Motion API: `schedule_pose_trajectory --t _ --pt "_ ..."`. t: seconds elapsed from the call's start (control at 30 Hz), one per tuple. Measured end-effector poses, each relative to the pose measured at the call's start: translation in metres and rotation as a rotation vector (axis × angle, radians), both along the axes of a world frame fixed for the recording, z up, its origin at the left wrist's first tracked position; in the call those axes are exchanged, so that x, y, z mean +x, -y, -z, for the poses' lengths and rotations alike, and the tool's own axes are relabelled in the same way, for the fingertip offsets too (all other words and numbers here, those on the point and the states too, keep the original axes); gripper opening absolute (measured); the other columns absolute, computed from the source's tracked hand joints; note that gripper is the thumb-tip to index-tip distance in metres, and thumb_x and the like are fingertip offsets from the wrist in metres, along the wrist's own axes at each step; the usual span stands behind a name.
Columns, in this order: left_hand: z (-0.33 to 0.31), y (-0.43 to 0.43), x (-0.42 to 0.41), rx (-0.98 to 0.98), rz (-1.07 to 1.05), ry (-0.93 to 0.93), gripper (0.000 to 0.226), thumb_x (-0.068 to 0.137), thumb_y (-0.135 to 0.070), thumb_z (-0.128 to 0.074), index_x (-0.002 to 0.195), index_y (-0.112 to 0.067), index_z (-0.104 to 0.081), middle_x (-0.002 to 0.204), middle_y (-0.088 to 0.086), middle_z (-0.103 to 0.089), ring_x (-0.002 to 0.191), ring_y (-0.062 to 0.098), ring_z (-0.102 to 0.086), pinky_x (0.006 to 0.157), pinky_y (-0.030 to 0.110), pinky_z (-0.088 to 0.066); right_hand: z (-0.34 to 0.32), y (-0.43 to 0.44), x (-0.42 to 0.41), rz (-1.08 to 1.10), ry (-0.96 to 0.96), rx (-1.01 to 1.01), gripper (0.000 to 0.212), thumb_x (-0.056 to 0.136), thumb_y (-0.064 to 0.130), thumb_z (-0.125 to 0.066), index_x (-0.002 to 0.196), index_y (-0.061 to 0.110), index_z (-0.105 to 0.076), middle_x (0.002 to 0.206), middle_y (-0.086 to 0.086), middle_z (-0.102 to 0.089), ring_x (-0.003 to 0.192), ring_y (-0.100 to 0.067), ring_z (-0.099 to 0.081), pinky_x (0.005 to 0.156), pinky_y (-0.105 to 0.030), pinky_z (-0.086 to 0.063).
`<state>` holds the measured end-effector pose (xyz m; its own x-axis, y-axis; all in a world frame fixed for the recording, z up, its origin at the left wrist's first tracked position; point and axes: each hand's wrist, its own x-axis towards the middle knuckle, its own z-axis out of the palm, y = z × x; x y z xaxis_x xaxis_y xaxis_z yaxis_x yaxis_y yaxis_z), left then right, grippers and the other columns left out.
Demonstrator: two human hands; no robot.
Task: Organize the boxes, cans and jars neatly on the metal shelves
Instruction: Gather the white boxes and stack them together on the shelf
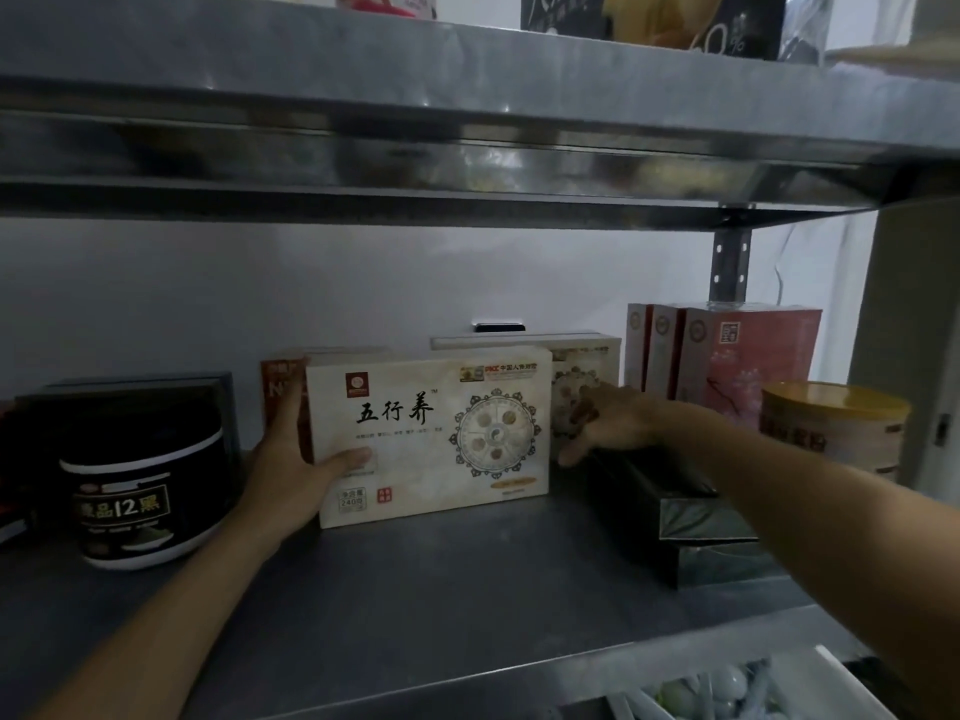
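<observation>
Steel shelf (pixel 467 574) bears a stiff, likely light cream box (pixel 431 439): my left hand (pixel 285 475) clasps its end, right hand (pixel 613 426) loose-fingered alongside.

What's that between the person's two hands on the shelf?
A cream box stands upright on the shelf between them. The left hand grips its left end; the right hand is at its right end. The head view shows this.

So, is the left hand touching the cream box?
Touching. The head view shows the left hand gripping the cream box at its left edge, with the thumb across the front and the fingers up the side.
</observation>
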<state>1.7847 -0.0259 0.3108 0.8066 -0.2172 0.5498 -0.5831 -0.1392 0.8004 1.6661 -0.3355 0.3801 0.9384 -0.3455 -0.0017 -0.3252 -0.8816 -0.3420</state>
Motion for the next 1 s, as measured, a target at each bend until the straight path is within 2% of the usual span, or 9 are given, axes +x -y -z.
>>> schedule_pose_trajectory --t 0.07,0.13,0.33,0.5,0.63,0.73,0.9,1.0 --pt "0.000 0.001 0.000 -0.001 0.003 -0.002 0.100 0.072 -0.010 -0.083 0.146 -0.046 -0.025 0.119 -0.016 -0.058 0.104 0.004 -0.057 0.088 0.031 -0.047 0.007 0.006 0.002 0.029 -0.068 -0.078 0.084 0.072 0.046 -0.079 0.143 0.018 -0.042 0.141 -0.004 -0.048 0.128 -0.025 -0.045 0.106 -0.038 -0.038" --pt "0.000 0.001 0.000 -0.001 0.002 0.003 0.103 0.073 -0.010 -0.082 0.148 -0.045 -0.022 0.122 -0.014 -0.056 0.107 0.008 -0.055 0.086 0.030 -0.046 0.008 0.008 0.006 0.030 -0.107 -0.106 0.086 0.074 0.044 -0.077 0.146 0.018 -0.038 0.145 -0.007 -0.044 0.129 -0.027 -0.044 0.106 -0.038 -0.039" --pt "0.000 0.000 -0.003 0.004 0.003 0.012 0.103 0.073 -0.011 -0.082 0.148 -0.046 -0.020 0.121 -0.015 -0.054 0.107 0.009 -0.052 0.090 0.037 -0.047 0.004 0.021 0.009 0.054 -0.154 -0.152 0.076 0.072 0.036 -0.079 0.137 0.014 -0.047 0.137 -0.009 -0.051 0.119 -0.026 -0.050 0.094 -0.034 -0.045" --pt "0.001 0.000 -0.004 0.000 -0.002 0.013 0.102 0.075 -0.009 -0.080 0.148 -0.046 -0.020 0.123 -0.015 -0.051 0.109 0.009 -0.050 0.086 0.034 -0.046 0.007 0.022 0.010 0.044 -0.132 -0.113 0.070 0.072 0.032 -0.080 0.133 0.014 -0.051 0.134 -0.008 -0.052 0.118 -0.026 -0.050 0.099 -0.037 -0.045" --pt "0.001 0.000 -0.003 0.010 0.000 0.022 0.098 0.074 -0.010 -0.081 0.139 -0.055 -0.022 0.121 -0.016 -0.052 0.107 0.008 -0.050 0.086 0.035 -0.046 0.007 0.025 0.006 0.004 -0.054 0.036 0.071 0.071 0.048 -0.080 0.132 0.021 -0.054 0.141 -0.001 -0.050 0.128 -0.024 -0.045 0.109 -0.038 -0.035" --pt "0.002 -0.001 -0.001 0.015 -0.004 0.016 0.099 0.073 -0.011 -0.082 0.138 -0.057 -0.024 0.120 -0.017 -0.054 0.108 0.009 -0.052 0.085 0.035 -0.047 0.007 0.024 0.003 -0.040 -0.024 0.104 0.071 0.075 0.059 -0.072 0.134 0.024 -0.054 0.144 0.002 -0.048 0.133 -0.022 -0.042 0.108 -0.036 -0.030" --pt "0.002 -0.002 -0.001 0.021 -0.004 0.015 0.100 0.073 -0.011 -0.082 0.142 -0.054 -0.025 0.125 -0.015 -0.055 0.113 0.011 -0.052 0.089 0.041 -0.049 0.007 0.017 0.000 -0.048 -0.075 0.010 0.072 0.079 0.067 -0.061 0.138 0.026 -0.050 0.150 -0.001 -0.042 0.137 -0.023 -0.037 0.111 -0.039 -0.026" --pt "0.001 -0.003 -0.002 0.030 -0.008 0.006 0.101 0.072 -0.012 -0.083 0.142 -0.055 -0.024 0.129 -0.013 -0.055 0.117 0.015 -0.052 0.094 0.049 -0.049 0.006 0.011 -0.005 -0.101 -0.037 0.063 0.058 0.091 0.058 -0.052 0.141 0.030 -0.046 0.151 0.002 -0.042 0.137 -0.020 -0.037 0.111 -0.035 -0.022"
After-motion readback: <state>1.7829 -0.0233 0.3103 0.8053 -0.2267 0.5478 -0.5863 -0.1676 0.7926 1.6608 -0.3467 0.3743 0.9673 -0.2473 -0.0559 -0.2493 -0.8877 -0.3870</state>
